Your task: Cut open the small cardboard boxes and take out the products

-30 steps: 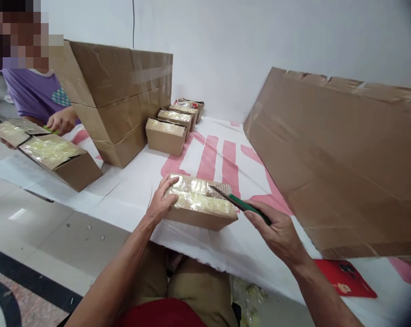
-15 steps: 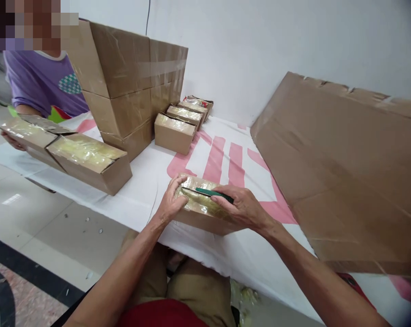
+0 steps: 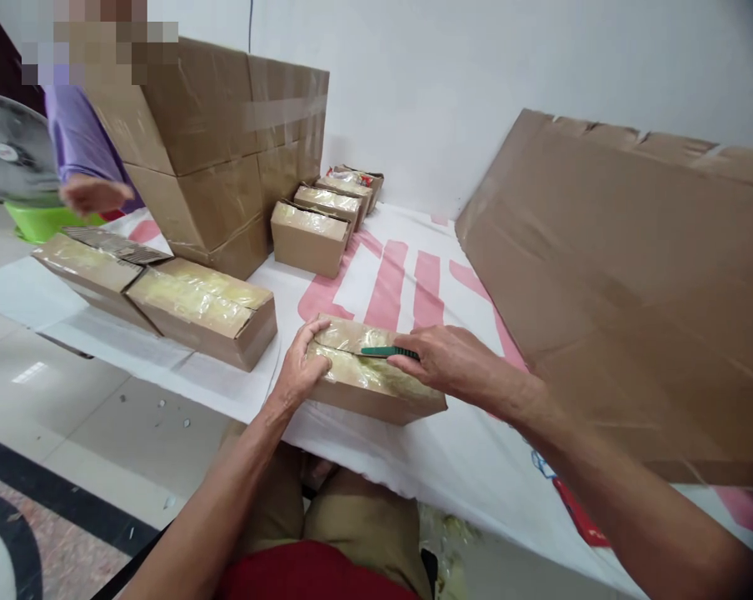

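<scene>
A small brown cardboard box [image 3: 376, 402] lies in front of me, its top covered with shiny yellowish tape. My left hand [image 3: 300, 367] grips the box's left end, thumb and fingers on the top. In my right hand [image 3: 442, 357] is a green-handled utility knife [image 3: 382, 352], held low over the middle of the taped top. From the left end, a dark slit runs along the top up to the knife. The blade itself is hard to see, and I cannot tell how deep it sits.
Two taped boxes [image 3: 201, 304] stand end to end at left. Behind them rises a stack of large cartons [image 3: 214, 117], with several small boxes [image 3: 311, 237] beside it. A large cardboard sheet [image 3: 651, 300] leans at right. A co-worker's hand [image 3: 95, 196] shows at far left.
The knife has moved slightly left relative to the box, and its blade no longer shows across the top. A slit is now visible. The co-worker's hand has let go of the two boxes.
</scene>
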`<state>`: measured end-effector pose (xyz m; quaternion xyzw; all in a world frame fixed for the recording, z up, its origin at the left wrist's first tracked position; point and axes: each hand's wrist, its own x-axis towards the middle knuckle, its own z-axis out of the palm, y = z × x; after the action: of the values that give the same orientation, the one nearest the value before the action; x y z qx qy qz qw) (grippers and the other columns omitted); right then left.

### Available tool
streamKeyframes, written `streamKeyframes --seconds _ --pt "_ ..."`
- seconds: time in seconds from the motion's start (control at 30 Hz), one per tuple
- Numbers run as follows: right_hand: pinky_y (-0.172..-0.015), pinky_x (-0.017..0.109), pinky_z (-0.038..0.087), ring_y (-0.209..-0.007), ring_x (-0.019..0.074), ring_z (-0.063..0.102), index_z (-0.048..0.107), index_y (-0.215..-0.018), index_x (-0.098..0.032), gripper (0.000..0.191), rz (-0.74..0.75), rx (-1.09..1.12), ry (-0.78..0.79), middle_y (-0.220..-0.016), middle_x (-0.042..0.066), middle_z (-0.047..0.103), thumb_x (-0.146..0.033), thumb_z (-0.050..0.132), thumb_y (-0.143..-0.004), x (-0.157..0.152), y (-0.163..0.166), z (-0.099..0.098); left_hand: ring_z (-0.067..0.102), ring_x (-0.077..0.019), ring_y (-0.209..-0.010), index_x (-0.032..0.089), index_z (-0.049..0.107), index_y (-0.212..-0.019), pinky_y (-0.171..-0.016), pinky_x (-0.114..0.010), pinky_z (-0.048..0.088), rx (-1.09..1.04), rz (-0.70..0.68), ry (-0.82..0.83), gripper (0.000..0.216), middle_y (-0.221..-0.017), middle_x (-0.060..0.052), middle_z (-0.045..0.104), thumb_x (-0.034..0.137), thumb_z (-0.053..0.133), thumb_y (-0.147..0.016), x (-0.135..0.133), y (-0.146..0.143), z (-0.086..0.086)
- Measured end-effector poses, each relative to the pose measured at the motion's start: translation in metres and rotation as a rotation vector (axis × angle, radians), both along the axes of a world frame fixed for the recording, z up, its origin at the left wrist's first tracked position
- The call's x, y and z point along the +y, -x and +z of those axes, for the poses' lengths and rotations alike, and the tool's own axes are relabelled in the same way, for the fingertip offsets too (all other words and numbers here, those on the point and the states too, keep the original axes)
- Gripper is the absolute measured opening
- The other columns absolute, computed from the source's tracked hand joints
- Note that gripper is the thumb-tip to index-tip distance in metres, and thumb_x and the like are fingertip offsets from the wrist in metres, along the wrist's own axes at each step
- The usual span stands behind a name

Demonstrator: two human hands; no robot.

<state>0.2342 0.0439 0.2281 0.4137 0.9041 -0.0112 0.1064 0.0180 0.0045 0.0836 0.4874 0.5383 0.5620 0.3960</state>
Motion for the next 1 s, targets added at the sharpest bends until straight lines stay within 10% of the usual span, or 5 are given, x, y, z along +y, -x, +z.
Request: streamKeyframes --seconds 0.7,1.0 --pt "-0.056 0.029 0.033 -0.065 0.0205 0.066 0.078 -0.082 -0.021 0.029 -0.032 0.025 0.014 -0.072 0.007 0.074 -0.033 0.056 -0.097 -0.007 -0.016 0.007 0.057 -0.0353 -0.13 0.017 0.064 -0.124 -0.115 -0.049 0.042 -0.034 -0.018 0.025 0.066 -0.135 -0.01 0.066 0.025 0.057 -0.058 0.001 -0.007 -0.002" --pt "-0.057 0.027 0.04 -0.064 0.0183 0.065 0.08 -0.11 -0.029 0.033 -0.091 0.207 0.134 -0.076 0.003 0.076 -0.044 0.051 -0.101 -0.012 -0.067 -0.012 0.046 -0.0352 -0.146 0.021 0.071 -0.116 -0.124 -0.049 0.032 -0.044 -0.038 0.009 0.062 -0.147 -0.008 0.061 0.019 0.058 -0.056 0.004 -0.016 -0.004"
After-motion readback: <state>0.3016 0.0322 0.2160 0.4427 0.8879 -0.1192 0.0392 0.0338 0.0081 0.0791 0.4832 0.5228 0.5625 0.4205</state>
